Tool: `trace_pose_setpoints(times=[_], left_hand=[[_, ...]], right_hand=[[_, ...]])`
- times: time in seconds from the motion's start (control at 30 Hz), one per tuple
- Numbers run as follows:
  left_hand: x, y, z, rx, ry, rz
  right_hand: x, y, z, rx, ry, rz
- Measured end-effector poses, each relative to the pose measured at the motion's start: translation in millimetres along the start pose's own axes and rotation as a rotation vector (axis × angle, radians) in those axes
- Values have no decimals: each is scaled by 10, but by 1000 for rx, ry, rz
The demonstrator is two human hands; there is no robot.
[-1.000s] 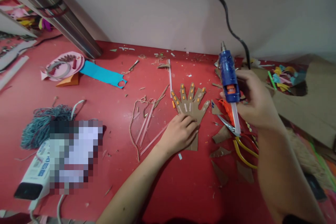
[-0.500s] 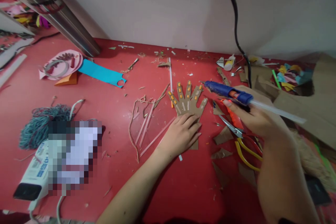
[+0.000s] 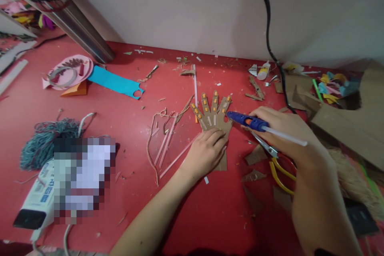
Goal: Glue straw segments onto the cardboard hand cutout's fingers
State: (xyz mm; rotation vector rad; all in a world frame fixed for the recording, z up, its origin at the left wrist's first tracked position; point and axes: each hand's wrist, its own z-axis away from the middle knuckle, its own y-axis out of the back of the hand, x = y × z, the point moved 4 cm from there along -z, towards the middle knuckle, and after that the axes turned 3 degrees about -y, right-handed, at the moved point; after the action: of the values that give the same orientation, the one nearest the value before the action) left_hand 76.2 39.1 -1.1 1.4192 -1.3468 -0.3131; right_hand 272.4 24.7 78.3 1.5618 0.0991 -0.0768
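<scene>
A hand-shaped cardboard cutout (image 3: 221, 120) lies on the red table, with small orange pieces along its fingers and pale strips on its palm. My left hand (image 3: 207, 148) rests flat over its lower palm, fingers stretched out and pressing on it. In my right hand (image 3: 279, 122) is a blue hot glue gun (image 3: 244, 120), a clear glue stick (image 3: 285, 135) poking out of its back. Its nozzle is over the cutout's right side, by the thumb; whether it touches cannot be told. Scissors (image 3: 273, 152) with yellow handles lie under my right wrist.
Twine (image 3: 149, 144) and clear pink straws (image 3: 168, 140) lie left of the cutout. Grey-green yarn (image 3: 45, 144), a blue paper strip (image 3: 117, 82) and a steel flask (image 3: 72, 20) are farther left. A black cable (image 3: 270, 28) hangs at the right, near cardboard sheets (image 3: 345, 128).
My right hand has moved left and slightly down with the glue gun, bringing the nozzle from beyond the fingertips to the cutout's thumb side. My left hand stays nearly in place.
</scene>
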Motion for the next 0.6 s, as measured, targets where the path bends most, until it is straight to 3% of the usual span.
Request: trace_pose_setpoints(times=[0.4,0.6], left_hand=[[-37,9,-3,100,-7,57],[-60,3,-12,84,0,58]], right_hand=[[35,-121,-8,-36,42,5],[20,-126,-20,-43,34,1]])
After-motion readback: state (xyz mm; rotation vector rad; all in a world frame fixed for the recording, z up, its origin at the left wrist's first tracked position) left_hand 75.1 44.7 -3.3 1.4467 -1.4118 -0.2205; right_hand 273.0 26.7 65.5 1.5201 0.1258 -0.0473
